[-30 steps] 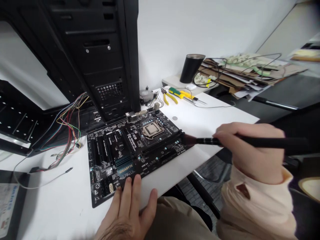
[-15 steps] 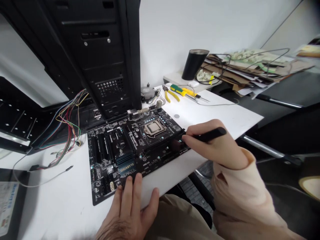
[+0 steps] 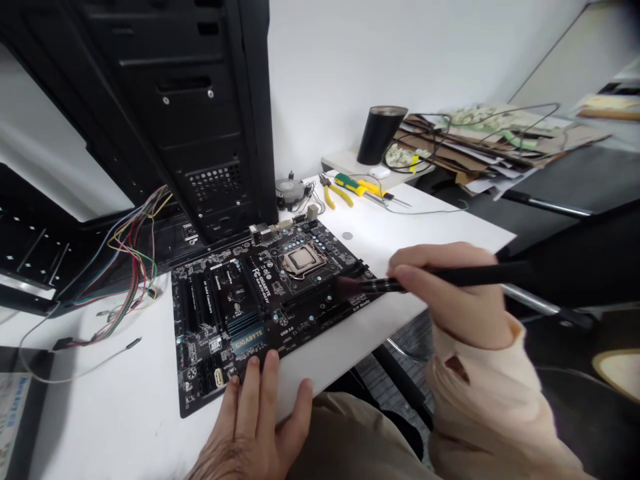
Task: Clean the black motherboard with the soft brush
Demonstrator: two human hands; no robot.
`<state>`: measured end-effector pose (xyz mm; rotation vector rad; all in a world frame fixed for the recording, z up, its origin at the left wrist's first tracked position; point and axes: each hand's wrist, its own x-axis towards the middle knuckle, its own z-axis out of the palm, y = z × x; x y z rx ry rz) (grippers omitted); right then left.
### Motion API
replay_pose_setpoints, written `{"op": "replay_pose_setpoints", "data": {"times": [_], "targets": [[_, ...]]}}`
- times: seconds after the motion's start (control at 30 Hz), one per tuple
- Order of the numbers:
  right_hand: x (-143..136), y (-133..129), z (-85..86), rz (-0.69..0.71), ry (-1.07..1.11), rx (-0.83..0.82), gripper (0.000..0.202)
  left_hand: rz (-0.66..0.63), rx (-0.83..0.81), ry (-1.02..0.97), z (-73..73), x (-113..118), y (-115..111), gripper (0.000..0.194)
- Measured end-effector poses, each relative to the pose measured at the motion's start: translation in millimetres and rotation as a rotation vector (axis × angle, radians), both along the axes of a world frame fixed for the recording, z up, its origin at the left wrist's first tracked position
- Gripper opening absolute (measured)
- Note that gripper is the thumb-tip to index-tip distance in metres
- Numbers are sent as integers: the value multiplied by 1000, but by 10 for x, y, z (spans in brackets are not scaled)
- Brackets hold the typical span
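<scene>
A black Gigabyte motherboard (image 3: 295,287) lies flat on the white table (image 3: 125,393). Its processor (image 3: 302,258) sits in the socket near the back. Along the front edge, my left hand (image 3: 255,413) rests with fingers spread, the fingertips touching the board. My right hand (image 3: 450,287) grips a black brush (image 3: 385,285) by its handle, held nearly level. The dark bristles reach over the board's right part by the memory slots; they are blurred, and I cannot tell how firmly they touch.
A black computer case (image 3: 215,120) stands behind the board, with coloured wires (image 3: 135,267) trailing from it. Pliers (image 3: 334,193), screwdrivers (image 3: 357,187) and a cooler fan (image 3: 291,192) lie at the back. A black tumbler (image 3: 380,135) and stacked cardboard (image 3: 475,150) are farther right.
My right hand has moved right and the brush has turned nearly level, its bristles now visible over the board. My left hand stays on the front edge. The view has shifted slightly.
</scene>
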<state>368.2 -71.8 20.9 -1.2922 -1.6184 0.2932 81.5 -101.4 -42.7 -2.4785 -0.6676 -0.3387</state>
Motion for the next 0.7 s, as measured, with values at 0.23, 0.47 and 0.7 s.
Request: {"op": "replay_pose_setpoints", "data": {"times": [0.23,0.47,0.7], "targets": [[-205,150,2,112,-107,-266,28,20,-5,7,22,21,5,44],[30,133,72,-82,-362,-361,33,56,-14,-9,19,52,-11,40],[276,-115,55,-314,-200,-154,33,46,25,10,-25,28,-13,46]]}}
